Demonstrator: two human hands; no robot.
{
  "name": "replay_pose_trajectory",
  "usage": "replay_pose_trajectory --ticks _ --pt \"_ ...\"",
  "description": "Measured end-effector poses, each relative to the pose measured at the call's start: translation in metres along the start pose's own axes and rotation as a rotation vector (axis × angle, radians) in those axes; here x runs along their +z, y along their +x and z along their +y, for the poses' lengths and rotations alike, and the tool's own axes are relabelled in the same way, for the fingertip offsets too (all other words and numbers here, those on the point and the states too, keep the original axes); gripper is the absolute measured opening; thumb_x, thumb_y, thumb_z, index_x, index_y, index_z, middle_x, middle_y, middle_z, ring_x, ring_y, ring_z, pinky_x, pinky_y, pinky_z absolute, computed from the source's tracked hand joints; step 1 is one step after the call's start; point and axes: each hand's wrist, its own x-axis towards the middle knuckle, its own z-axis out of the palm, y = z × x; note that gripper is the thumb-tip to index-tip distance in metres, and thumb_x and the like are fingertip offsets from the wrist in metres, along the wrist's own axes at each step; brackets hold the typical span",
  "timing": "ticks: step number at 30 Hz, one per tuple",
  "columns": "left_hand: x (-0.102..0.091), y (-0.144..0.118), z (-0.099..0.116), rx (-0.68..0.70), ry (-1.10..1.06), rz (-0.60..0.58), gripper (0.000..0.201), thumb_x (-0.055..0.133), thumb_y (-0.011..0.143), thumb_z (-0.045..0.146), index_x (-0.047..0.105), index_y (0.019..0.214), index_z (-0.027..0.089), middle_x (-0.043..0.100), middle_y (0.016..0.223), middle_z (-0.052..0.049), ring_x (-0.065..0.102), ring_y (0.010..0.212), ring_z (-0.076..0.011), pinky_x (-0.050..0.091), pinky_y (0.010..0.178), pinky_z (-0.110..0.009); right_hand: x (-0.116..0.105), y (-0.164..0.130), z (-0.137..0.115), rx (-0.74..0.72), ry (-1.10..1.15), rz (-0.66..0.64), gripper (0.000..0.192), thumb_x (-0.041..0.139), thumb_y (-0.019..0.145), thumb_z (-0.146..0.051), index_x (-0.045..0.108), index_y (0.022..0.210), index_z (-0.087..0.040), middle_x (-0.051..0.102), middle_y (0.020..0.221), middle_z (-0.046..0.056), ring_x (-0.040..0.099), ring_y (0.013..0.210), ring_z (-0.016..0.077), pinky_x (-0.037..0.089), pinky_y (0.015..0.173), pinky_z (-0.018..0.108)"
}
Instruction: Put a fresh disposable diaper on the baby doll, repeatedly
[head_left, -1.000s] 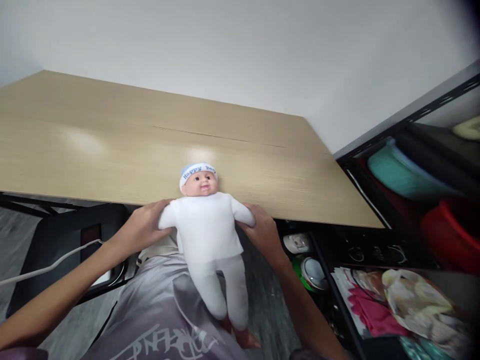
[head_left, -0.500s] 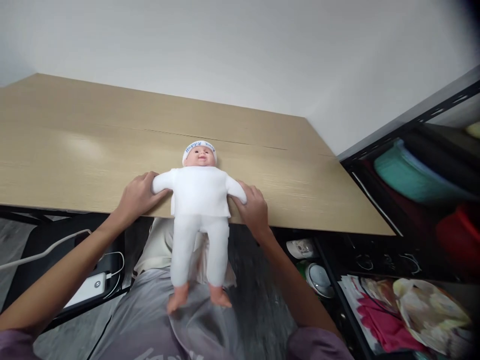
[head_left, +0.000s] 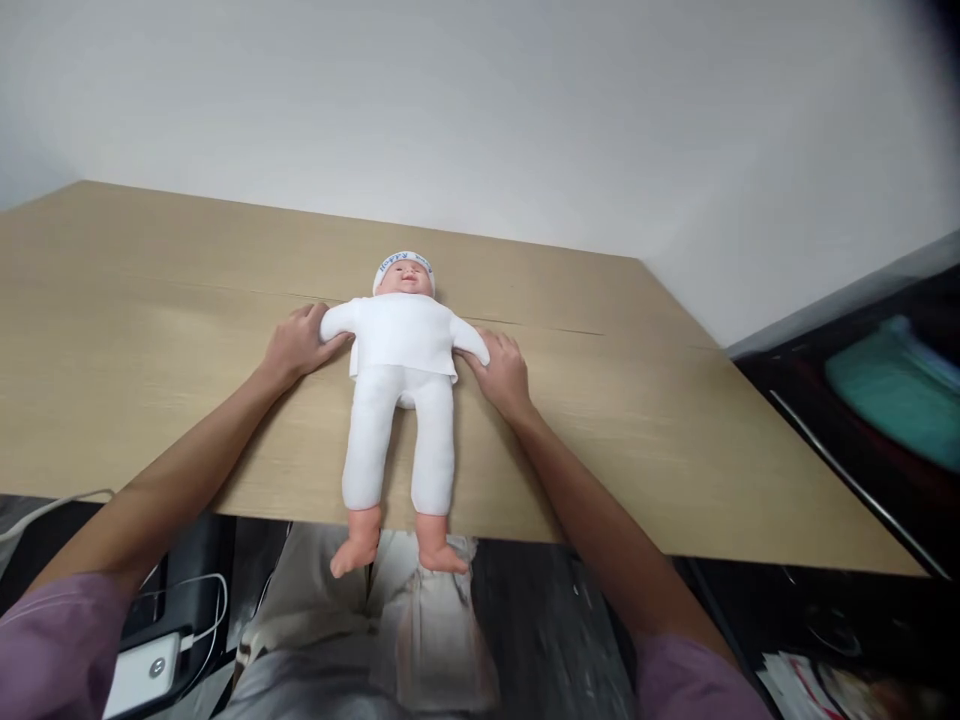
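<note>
A baby doll [head_left: 401, 370] in a white suit and a blue-and-white headband lies face up on the light wooden table [head_left: 150, 340], head toward the wall. Its bare feet hang over the near table edge. My left hand [head_left: 296, 343] grips the doll's arm on the left side. My right hand [head_left: 501, 368] grips the doll's other arm. Both of my forearms stretch across the table from the near edge.
A white wall rises behind the table. Under the near edge at the left sit a white device [head_left: 142, 675] with a cable. A dark shelf unit [head_left: 862, 400] with a teal item [head_left: 896, 385] stands at the right. Printed papers [head_left: 810, 685] lie low at the right.
Both hands have carried the doll up from my lap and farther onto the table, laying it flat with its head nearer the wall. The view has shifted forward.
</note>
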Motion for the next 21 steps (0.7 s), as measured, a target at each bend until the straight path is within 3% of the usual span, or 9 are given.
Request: replay_pose_trajectory --ticks 12,16,21 --pt "0.041 0.126 -0.021 0.051 0.057 0.081 0.071 0.056 0.104 0.078 0.067 0.131 0.014 0.075 0.126 -0.020 0.068 0.109 -0.0348 0.045 0.088 -0.039 0.049 0.106 0.053 -0.013 -0.031 0.064 0.064 0.049 0.114 -0.071 0.071 0.150 -0.022 0.076 0.123 0.016 0.063 0.112 0.0358 0.053 0.104 0.049" --pt "0.050 0.147 -0.027 0.068 0.077 0.088 0.074 0.054 0.104 0.081 0.067 0.130 0.014 0.075 0.121 -0.019 0.069 0.105 -0.0349 0.045 0.087 -0.039 0.057 0.122 0.065 -0.011 -0.047 0.063 0.070 0.045 0.113 -0.077 0.070 0.150 -0.022 0.075 0.122 0.016 0.063 0.112 0.0360 0.053 0.102 0.049" --pt "0.057 0.154 -0.030 0.074 0.065 0.100 0.080 0.053 0.097 0.091 0.070 0.123 0.017 0.076 0.115 -0.018 0.067 0.107 -0.0375 0.047 0.090 -0.044 0.061 0.127 0.070 -0.012 -0.067 0.012 0.073 0.044 0.112 -0.078 0.067 0.151 -0.020 0.076 0.125 0.018 0.065 0.115 0.0367 0.052 0.105 0.050"
